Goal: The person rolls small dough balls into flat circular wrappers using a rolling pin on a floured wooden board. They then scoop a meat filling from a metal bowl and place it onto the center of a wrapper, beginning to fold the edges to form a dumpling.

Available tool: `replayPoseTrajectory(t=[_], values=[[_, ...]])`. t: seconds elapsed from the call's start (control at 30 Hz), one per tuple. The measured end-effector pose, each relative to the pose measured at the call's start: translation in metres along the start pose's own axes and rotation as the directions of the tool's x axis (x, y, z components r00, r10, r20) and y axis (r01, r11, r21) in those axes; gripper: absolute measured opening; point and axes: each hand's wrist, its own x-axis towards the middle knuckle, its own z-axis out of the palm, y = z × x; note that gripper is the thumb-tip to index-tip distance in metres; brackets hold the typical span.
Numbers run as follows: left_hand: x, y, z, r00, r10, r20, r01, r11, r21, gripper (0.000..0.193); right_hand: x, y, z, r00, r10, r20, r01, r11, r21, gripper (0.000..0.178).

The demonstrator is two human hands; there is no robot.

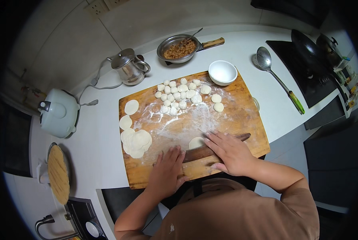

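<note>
A dark wooden rolling pin (199, 153) lies across the near part of the wooden board (235, 120). My left hand (168, 170) rests on its left end, fingers stretched forward. Over its right part lies my right hand (231, 152), flat, fingers extended and thumb apart. Just beyond the pin, partly covered by it, is a small round of dough (196, 143). Overlapping thin dough wrappers (137, 143) are stacked at the board's left side, with single wrappers (131, 107) farther back. Several small floured dough pieces (175, 96) cluster at the back; flattened pieces (218, 107) lie to their right.
A white bowl (223, 73) stands at the board's back right corner. Behind are a metal pan of brown filling (179, 50) with a spoon and a metal kettle (130, 69). A slotted ladle (281, 80) lies right, near the black stove (307, 72). A pale green appliance (59, 114) stands left.
</note>
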Motion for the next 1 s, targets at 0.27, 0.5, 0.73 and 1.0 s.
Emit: replayPoseTrajectory(t=[0.27, 0.5, 0.73, 1.0], values=[[0.066, -0.02, -0.011, 0.984, -0.068, -0.166, 0.074, 0.997, 0.03, 0.077, 0.053, 0.046, 0.006, 0.96, 0.181, -0.214, -0.211, 0.97, -0.124, 0.07], [0.025, -0.001, -0.018, 0.997, 0.076, 0.008, -0.076, 0.995, -0.07, 0.063, -0.007, 0.007, 0.002, 0.986, 0.113, -0.124, -0.113, 0.994, 0.008, 0.075], [0.071, -0.008, -0.022, 0.946, 0.324, 0.014, -0.304, 0.902, -0.308, 0.047, -0.024, 0.001, 0.018, 0.974, 0.032, -0.222, -0.017, 0.997, 0.069, 0.05], [0.048, -0.006, -0.021, 0.984, 0.17, 0.055, -0.161, 0.978, -0.132, 0.043, -0.027, -0.01, 0.013, 0.978, -0.069, -0.199, 0.086, 0.993, 0.076, 0.039]])
